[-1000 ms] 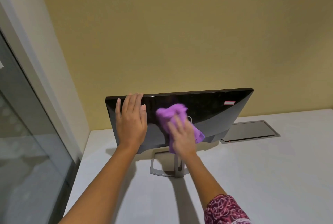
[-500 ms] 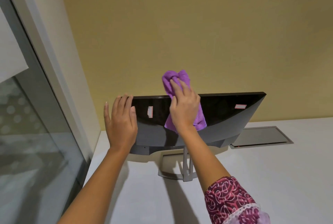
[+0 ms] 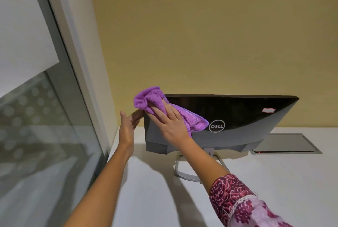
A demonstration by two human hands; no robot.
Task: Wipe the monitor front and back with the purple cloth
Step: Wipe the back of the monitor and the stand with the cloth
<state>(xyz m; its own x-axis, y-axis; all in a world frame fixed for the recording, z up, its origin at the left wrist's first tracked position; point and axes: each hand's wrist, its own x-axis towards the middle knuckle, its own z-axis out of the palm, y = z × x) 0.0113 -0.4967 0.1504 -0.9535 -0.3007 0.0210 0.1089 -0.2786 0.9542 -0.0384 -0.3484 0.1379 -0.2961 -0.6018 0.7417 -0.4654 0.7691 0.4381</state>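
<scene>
Monitor (image 3: 237, 117) back, black with a Dell logo, faces the camera on a white tabletop (image 3: 274, 181), perched on a thin stand (image 3: 182, 173). The likely risk is that a hard push this high on the panel tips or swivels it on that stand, or that the bunched cloth (image 3: 151, 98) slips off the corner. The purple cloth lies at the upper left corner of the back, under the right hand (image 3: 170, 126), whose fingers (image 3: 159, 115) lie straight and press it flat. Its tail trails toward the logo. The left hand (image 3: 127, 126), fingers straight and gripping nothing, rests against the left edge just beside the cloth.
</scene>
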